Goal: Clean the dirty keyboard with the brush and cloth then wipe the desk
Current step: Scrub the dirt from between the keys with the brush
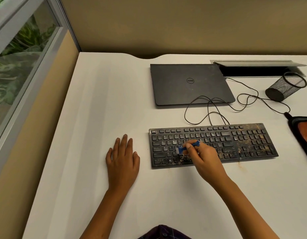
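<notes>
White desk (97, 109) carried dirty black keyboard (213, 145), closed laptop (189, 83), tipped mesh pen cup (285, 87), looping cable (209, 107), possibly cloth (304, 133) at right edge; left hand (122, 161) lay flat.

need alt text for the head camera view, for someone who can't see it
A person's right hand holds a small blue brush on the left keys of a crumb-covered black keyboard on a white desk, while the left hand lies flat beside it. Behind sit a closed laptop, a tipped mesh pen cup and an orange cloth.
</notes>
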`<state>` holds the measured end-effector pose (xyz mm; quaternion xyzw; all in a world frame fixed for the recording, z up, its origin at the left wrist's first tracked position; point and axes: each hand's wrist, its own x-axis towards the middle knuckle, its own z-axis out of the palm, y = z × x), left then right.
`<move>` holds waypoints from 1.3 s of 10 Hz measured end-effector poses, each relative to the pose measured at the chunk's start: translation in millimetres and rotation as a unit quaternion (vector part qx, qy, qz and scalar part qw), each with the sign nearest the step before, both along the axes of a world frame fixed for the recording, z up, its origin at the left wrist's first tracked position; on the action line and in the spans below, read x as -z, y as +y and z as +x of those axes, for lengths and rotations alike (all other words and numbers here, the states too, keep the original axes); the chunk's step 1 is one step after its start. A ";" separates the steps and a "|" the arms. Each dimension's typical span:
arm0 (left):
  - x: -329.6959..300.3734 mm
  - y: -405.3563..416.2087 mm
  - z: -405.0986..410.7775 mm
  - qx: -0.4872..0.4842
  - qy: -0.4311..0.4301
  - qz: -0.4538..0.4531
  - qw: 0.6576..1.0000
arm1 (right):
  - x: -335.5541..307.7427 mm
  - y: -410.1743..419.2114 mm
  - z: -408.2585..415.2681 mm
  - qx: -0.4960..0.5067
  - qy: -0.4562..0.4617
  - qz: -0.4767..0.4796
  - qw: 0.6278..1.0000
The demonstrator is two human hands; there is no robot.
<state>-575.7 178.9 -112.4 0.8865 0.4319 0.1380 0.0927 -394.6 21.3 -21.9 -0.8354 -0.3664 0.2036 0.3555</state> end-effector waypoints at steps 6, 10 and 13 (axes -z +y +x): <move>1.6 -1.4 -0.5 -0.003 -0.001 0.005 1.000 | 9.8 -11.7 1.6 0.072 -0.036 0.041 0.996; 1.5 -0.5 -0.9 0.001 0.000 0.008 1.000 | -5.3 -3.1 8.9 0.066 -0.028 -0.001 0.997; 2.4 0.2 -0.4 0.000 0.002 0.003 1.000 | -4.9 2.7 10.6 0.126 0.043 -0.004 0.991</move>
